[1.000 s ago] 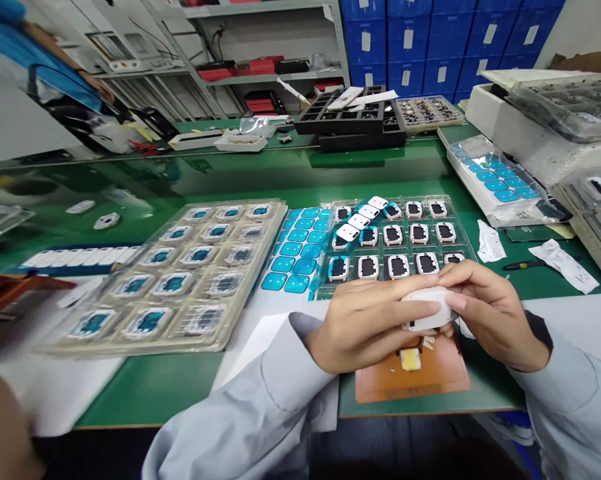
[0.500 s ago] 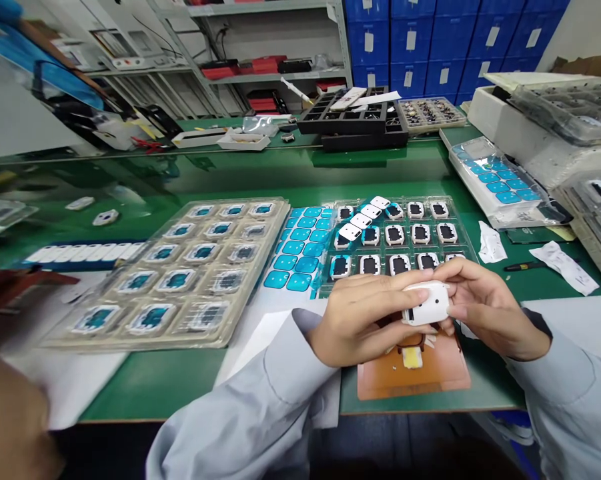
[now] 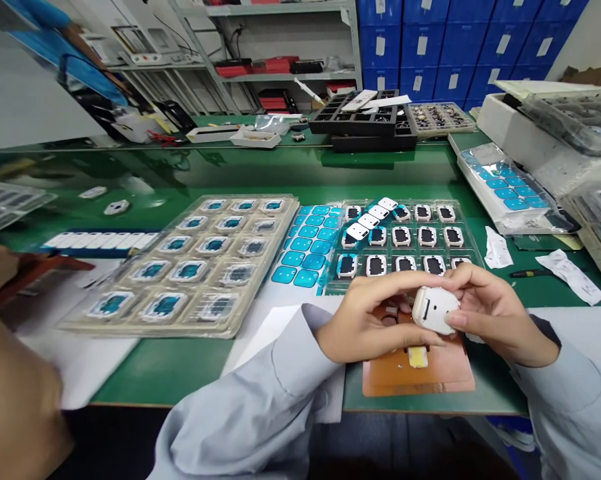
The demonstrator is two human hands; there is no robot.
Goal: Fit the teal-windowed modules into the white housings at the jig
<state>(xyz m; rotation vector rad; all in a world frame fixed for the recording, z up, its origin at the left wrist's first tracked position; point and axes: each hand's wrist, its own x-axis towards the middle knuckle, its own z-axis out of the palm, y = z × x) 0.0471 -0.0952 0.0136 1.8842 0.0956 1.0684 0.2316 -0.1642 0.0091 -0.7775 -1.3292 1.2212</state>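
Note:
Above an orange mat (image 3: pixel 415 383), a small white watch case (image 3: pixel 434 312) with a white face, dark dots and a dark slot is held between both hands. My left hand (image 3: pixel 365 320) grips it from the left, fingers along the top edge and thumb below. My right hand (image 3: pixel 495 313) has its thumb pressed on the case's face near the right edge, with its fingers behind. A yellow piece (image 3: pixel 418 357) lies on the mat below. Just beyond the hands is a clear tray (image 3: pixel 473 250) of similar cases with dark insides, and a strip of white stickers (image 3: pixel 373 219) lies across it.
A sheet of blue stickers (image 3: pixel 305 248) lies left of the tray. Farther left, a stacked plastic tray (image 3: pixel 230 293) holds more cases. Right of the tray are crumpled white papers (image 3: pixel 497 248) and a dark pen (image 3: pixel 525 273). Another person's arm (image 3: pixel 15 320) reaches in at left.
The watch case has tilted, so its slotted left side shows more. My left fingers have lifted off its face to the edge, and my right thumb has moved onto the face.

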